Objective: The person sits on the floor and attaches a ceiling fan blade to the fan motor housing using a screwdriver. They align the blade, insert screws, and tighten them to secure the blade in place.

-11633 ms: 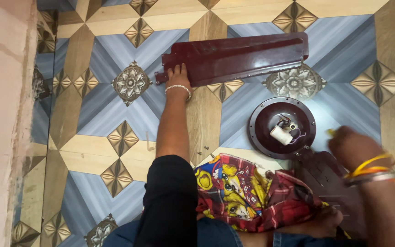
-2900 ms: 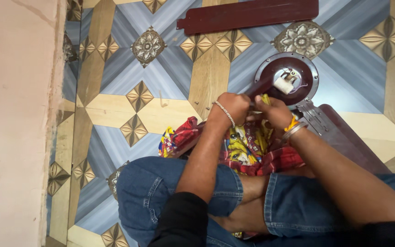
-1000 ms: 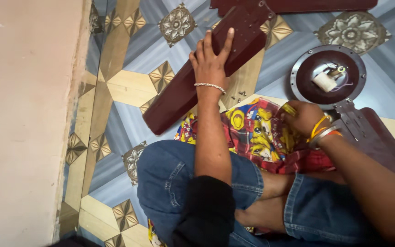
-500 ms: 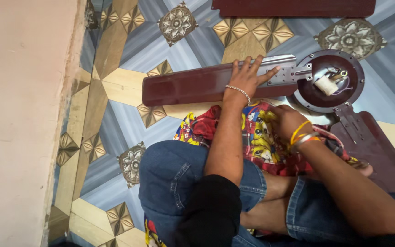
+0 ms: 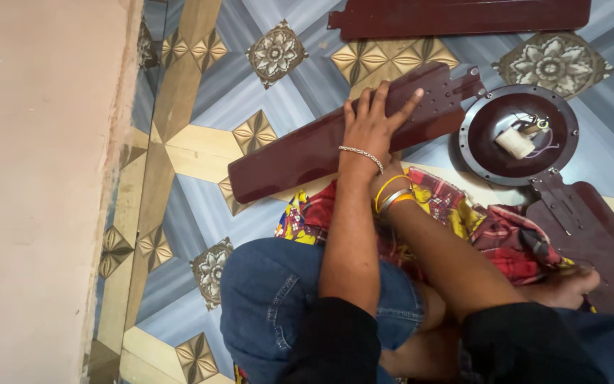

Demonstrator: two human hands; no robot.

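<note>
A dark maroon fan blade [image 5: 293,153] lies slantwise on the patterned tile floor, its bracket end touching the round fan motor hub [image 5: 485,142]. My left hand [image 5: 374,124], with a silver bracelet at the wrist, rests flat on the blade's top with the fingers spread. My right hand is hidden behind my left wrist at the blade's near edge. Only its wrist [image 5: 392,199] with yellow and orange bangles shows. A small white cylinder [image 5: 514,142] with wires sits inside the hub.
Another maroon blade [image 5: 463,16] lies at the top. A third blade [image 5: 591,235] reaches from the hub to the lower right. A colourful cloth [image 5: 492,227] is under my forearms, by my crossed legs in jeans. A pink wall [image 5: 37,192] runs along the left.
The blade under my left hand has swung from nearly level to slanted, its bracket end staying at the hub. My right wrist has shifted left, close behind my left wrist.
</note>
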